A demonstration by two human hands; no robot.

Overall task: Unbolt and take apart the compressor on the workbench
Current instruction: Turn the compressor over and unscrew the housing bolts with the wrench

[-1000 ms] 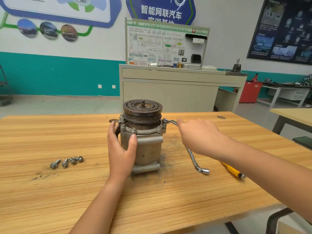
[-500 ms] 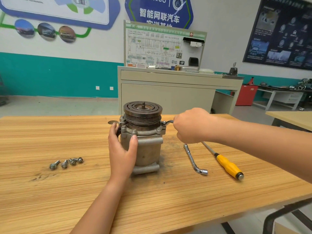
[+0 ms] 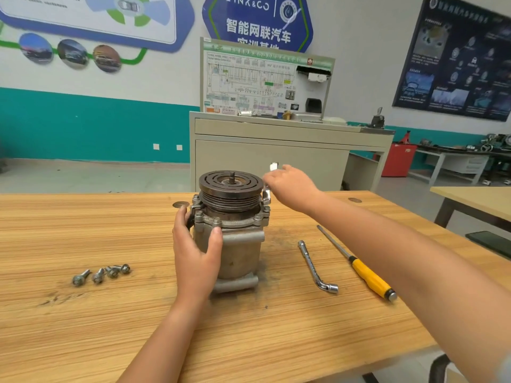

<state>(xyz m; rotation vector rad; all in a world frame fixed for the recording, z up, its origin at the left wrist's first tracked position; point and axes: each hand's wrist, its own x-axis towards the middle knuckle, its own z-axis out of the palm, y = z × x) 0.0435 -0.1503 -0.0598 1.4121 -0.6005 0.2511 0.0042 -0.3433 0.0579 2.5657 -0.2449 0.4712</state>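
The wooden workbench [image 3: 83, 327] is backed by a beige cabinet [image 3: 276, 158], seen behind the compressor [image 3: 235, 252]. The compressor is stood upright on the bench, with a dark grooved pulley on top, a bolted flange beneath and a dull grey body. Its left side is gripped, and partly covered, by the left hand [image 3: 193, 255]. At its right rear a wrench [image 3: 273, 167] is clasped by the right hand [image 3: 293, 186] (only bright ends are shown). To the compressor's right are laid a yellow-handled screwdriver [image 3: 367, 275] and a bent socket wrench [image 3: 315, 266]. To its left lies a row of loose bolts [image 3: 99, 273].
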